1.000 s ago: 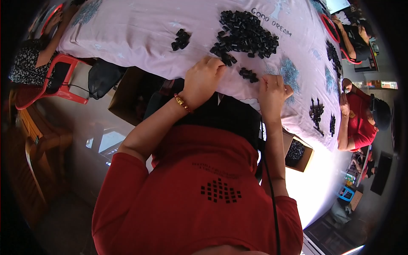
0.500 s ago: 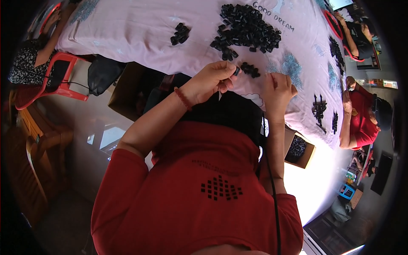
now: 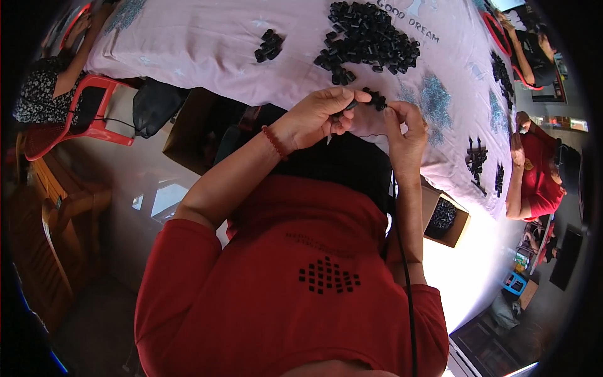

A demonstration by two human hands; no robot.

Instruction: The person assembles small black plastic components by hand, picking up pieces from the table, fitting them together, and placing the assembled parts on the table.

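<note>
A large pile of small black pieces [image 3: 370, 38] lies on a pale pink patterned cloth [image 3: 207, 44]. Nearer the wearer than the pile, the left hand [image 3: 319, 118] is held at the cloth's edge, a reddish bead bracelet [image 3: 274, 142] around its wrist. Its thumb and forefinger pinch a dark piece [image 3: 353, 105] (mostly hidden by the fingers), and the remaining fingers curl loosely beneath.

The right hand [image 3: 408, 131] is also on the wearer's side of the pile, farther right than the left hand. Its thumb and forefinger come together just beside a small cluster [image 3: 375, 97], which sits between the pile and the hands; I cannot tell whether those fingertips grip a piece or only touch one. The two hands are close but apart.

Left of the pile, well apart from it, is another small group of black pieces [image 3: 269, 46]. To the pile's right and nearer the wearer lie dark, stick-like assemblies [image 3: 476, 158], with a smaller bunch [image 3: 499, 180] beside them. Below the cloth, on that same side of the pile, an open cardboard box [image 3: 429, 202] contains more dark bits. Farther right of the pile, a co-worker in a red shirt [image 3: 543, 173] sits at the cloth with both hands raised. Far to the pile's left stands a red chair [image 3: 112, 134], a black bag [image 3: 154, 108] near it.
</note>
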